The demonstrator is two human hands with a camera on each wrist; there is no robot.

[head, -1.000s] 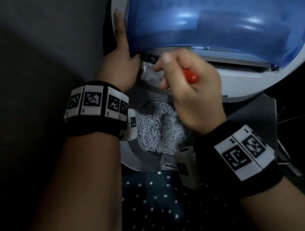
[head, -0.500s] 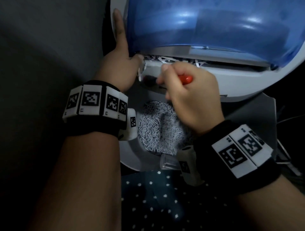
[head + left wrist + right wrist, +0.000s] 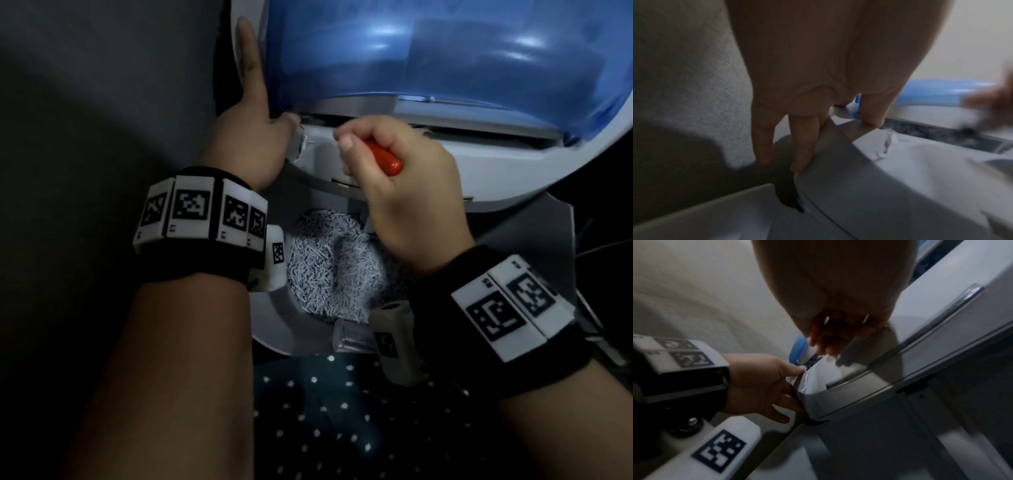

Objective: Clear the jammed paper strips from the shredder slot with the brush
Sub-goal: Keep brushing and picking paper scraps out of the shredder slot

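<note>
Nearest, loose shreds are seen lying in the bin below. Above them, the red-handled brush is clenched in the right hand, its tip hidden at the shredder slot. Short strokes along the slot are best used. Farther on, the shredder head is steadied by the left hand, fingers straight.

translucent blue plastic shredder cover: glossy, light streaks | pale grey plastic shredder body: smooth, matt | red brush handle: shiny plastic | heap of white paper shreds: rough, matt | dark dotted cloth: soft, dull | off-white wall: grainy, matt
</note>
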